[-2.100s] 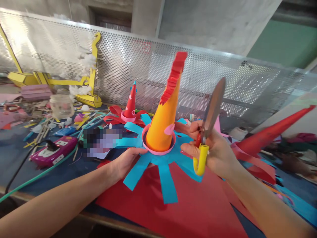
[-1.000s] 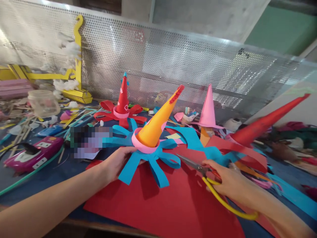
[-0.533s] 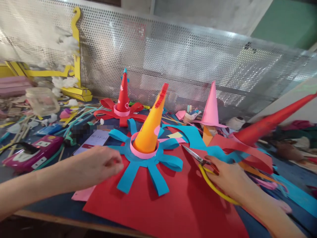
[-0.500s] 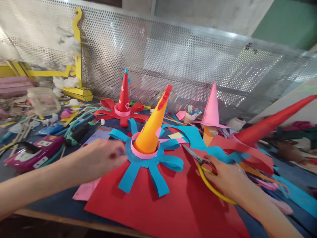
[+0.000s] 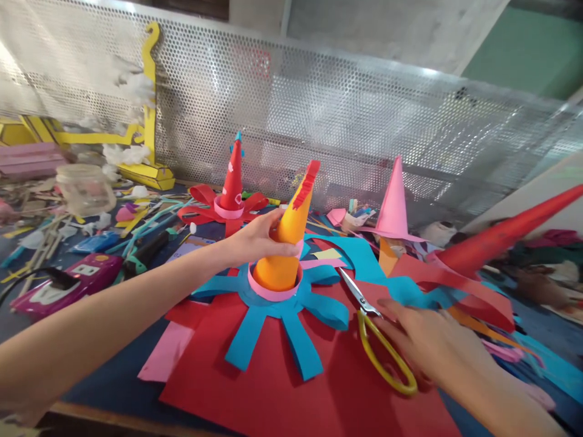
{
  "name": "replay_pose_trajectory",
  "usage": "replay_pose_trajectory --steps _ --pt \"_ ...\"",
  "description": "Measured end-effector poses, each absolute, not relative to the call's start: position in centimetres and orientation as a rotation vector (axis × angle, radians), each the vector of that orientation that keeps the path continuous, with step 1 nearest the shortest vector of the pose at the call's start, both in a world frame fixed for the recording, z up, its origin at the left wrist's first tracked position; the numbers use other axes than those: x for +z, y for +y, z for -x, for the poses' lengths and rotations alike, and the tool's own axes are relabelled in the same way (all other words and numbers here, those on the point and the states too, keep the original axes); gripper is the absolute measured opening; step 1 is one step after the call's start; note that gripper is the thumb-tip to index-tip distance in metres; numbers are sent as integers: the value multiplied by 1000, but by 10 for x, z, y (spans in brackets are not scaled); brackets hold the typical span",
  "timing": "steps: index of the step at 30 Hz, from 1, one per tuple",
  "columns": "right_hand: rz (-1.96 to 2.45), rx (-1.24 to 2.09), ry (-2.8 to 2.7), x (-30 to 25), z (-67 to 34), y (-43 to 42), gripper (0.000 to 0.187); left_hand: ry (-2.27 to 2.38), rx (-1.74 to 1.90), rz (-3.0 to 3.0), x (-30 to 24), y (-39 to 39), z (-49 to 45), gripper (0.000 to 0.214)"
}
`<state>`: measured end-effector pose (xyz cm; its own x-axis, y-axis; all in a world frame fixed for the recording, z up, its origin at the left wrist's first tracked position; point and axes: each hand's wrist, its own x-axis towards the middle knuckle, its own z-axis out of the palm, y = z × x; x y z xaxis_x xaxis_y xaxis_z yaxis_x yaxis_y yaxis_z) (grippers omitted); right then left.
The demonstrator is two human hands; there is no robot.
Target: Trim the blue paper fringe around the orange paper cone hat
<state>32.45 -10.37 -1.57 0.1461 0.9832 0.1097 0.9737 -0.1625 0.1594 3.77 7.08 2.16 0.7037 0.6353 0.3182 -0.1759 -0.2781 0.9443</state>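
My left hand is wrapped round an orange paper cone hat with a red fringed tip. A pink band rings its base, and blue paper loops and strips spread out from it. The hat stands on a sheet of red paper. To its right, scissors with a yellow handle lie on the red sheet, blades pointing at the hat. My right hand is over their other handle, fingers stretched out and slightly blurred; it hides part of that handle.
Behind stand a red cone hat and a pink cone hat. A long red cone leans at right. On the left are a purple power strip, a clear jar and scattered scraps. Perforated metal sheeting closes the back.
My left hand has moved right and up and taken hold of the orange cone hat. The scissors, held in my right hand before, now rest on the red paper with the fingers loosened.
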Motion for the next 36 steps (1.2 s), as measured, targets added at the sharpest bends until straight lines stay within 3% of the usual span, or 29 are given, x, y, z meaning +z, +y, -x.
replay_pose_trajectory --steps 2,4,8,15,21,23,26,27,31,33,36 --pt "-2354 361 2178 -3 -317 -100 48 329 793 -1682 21 68 -40 37" --pt "-2274 354 2464 8 -304 -92 37 300 764 -1679 17 66 -44 37" --pt "-1788 175 2966 8 -278 -70 24 269 726 -1669 9 65 -52 40" --pt "-1456 80 3088 -20 -260 -50 26 252 759 -1746 16 66 -56 27" --pt "-1480 12 3100 -19 -254 -47 33 286 788 -1785 11 74 -54 29" --pt "-1587 -42 3120 -18 -254 -47 29 309 801 -1796 10 74 -52 29" --pt "-2082 -144 3059 -16 -254 -44 11 319 801 -1782 12 72 -50 27" --pt "-2268 -203 3004 -14 -253 -42 16 318 804 -1772 12 72 -50 26" --pt "-2473 -613 2934 -7 -239 -28 72 311 848 -1764 10 70 -51 27" --pt "-2426 -741 2963 -6 -231 -21 77 274 858 -1781 8 69 -50 28" --pt "-2451 -776 2987 -8 -223 -14 63 245 903 -1783 10 67 -44 30"
